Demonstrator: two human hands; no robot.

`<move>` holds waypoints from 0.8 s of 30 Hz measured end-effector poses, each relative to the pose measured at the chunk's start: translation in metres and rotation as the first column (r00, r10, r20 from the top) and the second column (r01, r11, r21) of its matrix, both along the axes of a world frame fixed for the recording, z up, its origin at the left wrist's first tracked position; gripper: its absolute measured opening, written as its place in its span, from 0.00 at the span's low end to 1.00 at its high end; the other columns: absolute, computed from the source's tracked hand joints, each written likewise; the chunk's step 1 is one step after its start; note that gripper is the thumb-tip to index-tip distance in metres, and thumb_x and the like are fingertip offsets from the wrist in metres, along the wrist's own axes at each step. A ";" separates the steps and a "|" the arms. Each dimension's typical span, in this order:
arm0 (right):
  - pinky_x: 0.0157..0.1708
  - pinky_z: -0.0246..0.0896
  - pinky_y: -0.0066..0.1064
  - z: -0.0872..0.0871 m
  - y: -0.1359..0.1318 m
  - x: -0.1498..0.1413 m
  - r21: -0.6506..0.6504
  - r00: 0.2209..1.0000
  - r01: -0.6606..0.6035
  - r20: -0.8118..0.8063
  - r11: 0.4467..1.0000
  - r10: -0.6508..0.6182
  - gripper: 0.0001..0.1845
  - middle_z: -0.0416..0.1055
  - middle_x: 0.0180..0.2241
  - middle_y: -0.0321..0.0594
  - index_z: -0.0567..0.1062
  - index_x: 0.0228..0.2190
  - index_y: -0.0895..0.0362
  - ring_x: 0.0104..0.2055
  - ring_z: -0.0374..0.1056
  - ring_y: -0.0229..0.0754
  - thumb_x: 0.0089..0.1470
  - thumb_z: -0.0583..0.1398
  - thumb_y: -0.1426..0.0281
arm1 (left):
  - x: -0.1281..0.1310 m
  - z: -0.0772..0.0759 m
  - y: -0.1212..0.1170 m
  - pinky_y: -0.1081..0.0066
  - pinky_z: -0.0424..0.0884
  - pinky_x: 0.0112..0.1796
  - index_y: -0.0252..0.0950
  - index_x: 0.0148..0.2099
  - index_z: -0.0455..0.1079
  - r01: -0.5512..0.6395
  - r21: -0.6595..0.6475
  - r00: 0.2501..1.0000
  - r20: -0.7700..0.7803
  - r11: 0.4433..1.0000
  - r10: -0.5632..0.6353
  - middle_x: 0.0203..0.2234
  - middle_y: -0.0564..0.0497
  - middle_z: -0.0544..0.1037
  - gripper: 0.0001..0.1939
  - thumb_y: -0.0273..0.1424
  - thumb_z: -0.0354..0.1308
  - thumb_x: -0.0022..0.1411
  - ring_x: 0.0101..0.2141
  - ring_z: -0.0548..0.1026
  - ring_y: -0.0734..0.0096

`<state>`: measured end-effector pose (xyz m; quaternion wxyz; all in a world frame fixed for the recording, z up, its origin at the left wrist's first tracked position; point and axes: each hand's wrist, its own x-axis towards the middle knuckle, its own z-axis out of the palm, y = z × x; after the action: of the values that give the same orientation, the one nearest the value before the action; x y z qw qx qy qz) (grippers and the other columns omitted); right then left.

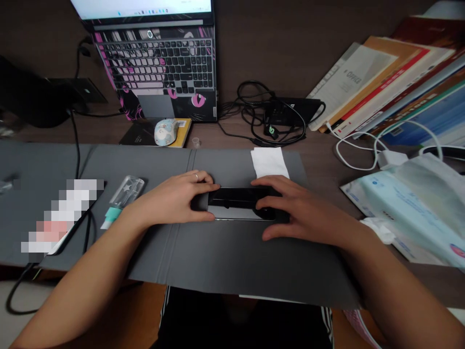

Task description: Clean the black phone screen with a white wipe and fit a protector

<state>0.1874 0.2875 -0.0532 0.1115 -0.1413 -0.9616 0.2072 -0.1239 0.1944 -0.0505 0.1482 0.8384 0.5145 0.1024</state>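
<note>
Head view: from where I stand, the phone lies flat and dark-faced on the grey mat, between the two hands. The left hand has thumb and forefinger apart, clamped across its left end by the long edges; the right hand spreads its fingers over the other end, though I can't tell whether they press. I'd judge the handling under way, not finished; the white cloth lies just beyond the right fingers and the clear bottle lies unheld, but how much is done or left doesn't show. For writing, "Office" reads on a book at right; the blue pack's print and the laptop's corner label are too blurred or small.
</note>
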 end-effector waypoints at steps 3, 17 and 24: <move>0.61 0.61 0.54 0.001 0.001 0.001 0.020 1.000 0.016 -0.005 1.000 -0.016 0.24 0.63 0.62 0.49 0.80 0.45 0.51 0.65 0.59 0.59 0.55 0.66 0.47 | 0.000 -0.001 0.000 0.59 0.71 0.53 0.40 0.63 0.71 0.004 0.000 1.000 -0.007 1.000 -0.004 0.52 0.46 0.74 0.30 0.47 0.64 0.63 0.52 0.74 0.56; 0.67 0.51 0.58 -0.004 -0.004 -0.005 0.056 1.000 0.016 0.005 0.998 -0.016 0.29 0.56 0.68 0.48 0.79 0.49 0.51 0.71 0.48 0.61 0.55 0.64 0.45 | 0.001 0.000 0.000 0.59 0.71 0.54 0.39 0.63 0.70 0.003 -0.019 1.000 -0.013 1.000 -0.003 0.53 0.44 0.74 0.31 0.47 0.64 0.63 0.53 0.73 0.54; 0.67 0.50 0.58 -0.006 -0.009 -0.012 0.051 1.000 -0.014 0.000 0.999 0.014 0.31 0.57 0.67 0.49 0.78 0.51 0.52 0.71 0.48 0.61 0.54 0.64 0.44 | 0.001 0.000 -0.001 0.59 0.71 0.53 0.39 0.63 0.71 0.001 -0.014 1.000 -0.007 1.000 -0.001 0.53 0.45 0.74 0.30 0.47 0.64 0.63 0.52 0.74 0.55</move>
<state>0.1752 0.2789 -0.0595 0.1139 -0.1318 -0.9675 0.1831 -0.1230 0.1936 -0.0500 0.1524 0.8379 0.5152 0.0958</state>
